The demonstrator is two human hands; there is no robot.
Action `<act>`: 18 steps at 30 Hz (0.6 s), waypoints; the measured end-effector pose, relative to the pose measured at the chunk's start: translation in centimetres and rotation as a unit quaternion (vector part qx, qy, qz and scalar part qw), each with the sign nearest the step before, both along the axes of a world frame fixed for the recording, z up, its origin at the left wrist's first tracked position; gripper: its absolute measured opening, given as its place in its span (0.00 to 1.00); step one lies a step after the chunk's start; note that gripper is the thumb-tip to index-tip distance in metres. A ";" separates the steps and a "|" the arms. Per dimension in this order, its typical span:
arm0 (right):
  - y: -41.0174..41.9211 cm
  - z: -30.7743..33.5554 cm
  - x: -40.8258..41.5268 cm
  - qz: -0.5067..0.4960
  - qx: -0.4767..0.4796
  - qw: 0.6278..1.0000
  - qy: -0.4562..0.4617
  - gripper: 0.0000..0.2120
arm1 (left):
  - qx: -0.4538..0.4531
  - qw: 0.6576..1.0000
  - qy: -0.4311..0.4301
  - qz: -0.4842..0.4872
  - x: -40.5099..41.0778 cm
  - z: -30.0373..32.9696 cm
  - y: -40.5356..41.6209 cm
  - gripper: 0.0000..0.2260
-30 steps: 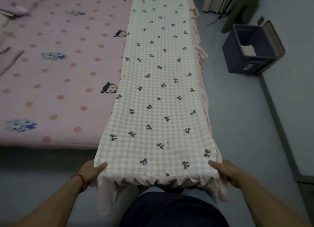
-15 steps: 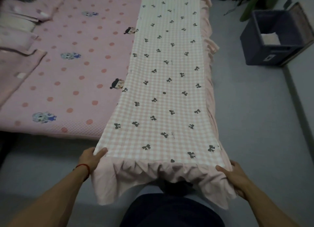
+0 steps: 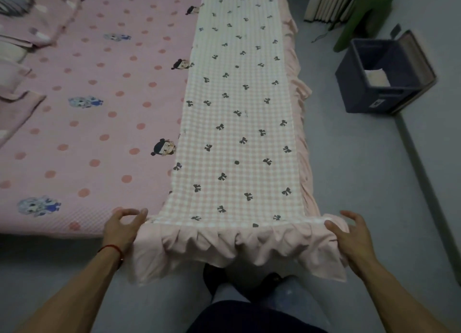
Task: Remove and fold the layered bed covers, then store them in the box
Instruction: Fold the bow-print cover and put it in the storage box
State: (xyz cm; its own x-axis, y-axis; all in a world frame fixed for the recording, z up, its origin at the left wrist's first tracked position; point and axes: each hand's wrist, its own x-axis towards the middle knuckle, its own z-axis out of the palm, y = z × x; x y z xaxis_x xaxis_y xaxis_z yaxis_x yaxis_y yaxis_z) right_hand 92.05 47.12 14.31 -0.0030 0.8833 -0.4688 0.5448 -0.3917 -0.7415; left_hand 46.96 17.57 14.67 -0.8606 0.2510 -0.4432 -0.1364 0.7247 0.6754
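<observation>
At the foot of the bed (image 3: 82,123), a checked bow-print cover (image 3: 239,123) lies folded into a long narrow strip along the bed's right side, its pink frill spilling over the near and right edges. Its long axis runs straight away from the person toward the far end of the bed; the short near edge faces them. The left hand (image 3: 123,229) rests at the near left corner, its grip loose, fingers spread, thumb just touching the seam. The right hand (image 3: 348,234) lies at the near right corner, thumb pressing the frill, fingers apart, not clamped on the cloth.

The step in hand looks like squaring the near edge before folding lengthwise. Both corners should be pinched evenly at the seam, the frill tucked under, and the end carried straight along the strip so the edges meet. The dark storage box (image 3: 385,83) waits open on the floor, well apart to the right.
</observation>
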 end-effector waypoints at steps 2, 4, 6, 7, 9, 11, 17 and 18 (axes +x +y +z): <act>2.5 -0.2 -1.8 -0.017 0.010 0.999 0.034 0.23 | 0.024 0.999 -0.018 0.033 -2.1 0.2 3.0 0.11; 5.6 -1.1 -3.7 -0.038 0.013 0.998 0.052 0.18 | 0.067 0.990 -0.086 0.085 -4.1 -0.2 6.1 0.14; 8.6 -2.0 -5.6 -0.046 0.007 0.997 0.069 0.13 | 0.106 0.976 -0.154 0.110 -5.9 -0.4 9.5 0.17; 9.7 -2.1 -6.6 -0.050 0.001 0.996 0.075 0.12 | 0.116 0.970 -0.180 0.118 -6.5 -0.4 10.8 0.17; 13.5 -4.4 -9.0 -0.063 -0.021 0.993 0.093 0.13 | 0.117 0.961 -0.212 0.130 -8.4 -1.6 14.0 0.18; 17.1 -6.6 -11.8 -0.068 -0.034 0.992 0.099 0.15 | 0.107 0.961 -0.212 0.140 -10.4 -3.9 16.6 0.18; 22.2 -17.7 -15.4 -0.069 -0.060 0.994 0.058 0.10 | 0.019 0.988 -0.110 0.111 -14.2 -13.4 22.4 0.09; 22.1 -19.2 -15.4 -0.065 -0.061 0.995 0.046 0.09 | -0.007 0.991 -0.091 0.097 -14.4 -14.7 22.6 0.10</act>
State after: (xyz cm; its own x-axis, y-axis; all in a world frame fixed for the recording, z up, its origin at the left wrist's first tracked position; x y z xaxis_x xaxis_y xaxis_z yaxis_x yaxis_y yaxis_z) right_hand 76.63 69.24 -4.87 0.0595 0.8160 -0.5750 0.4159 -0.5439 -0.7288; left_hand 32.54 40.21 0.00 -0.7979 0.0805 -0.5974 -0.3931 0.6818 0.6169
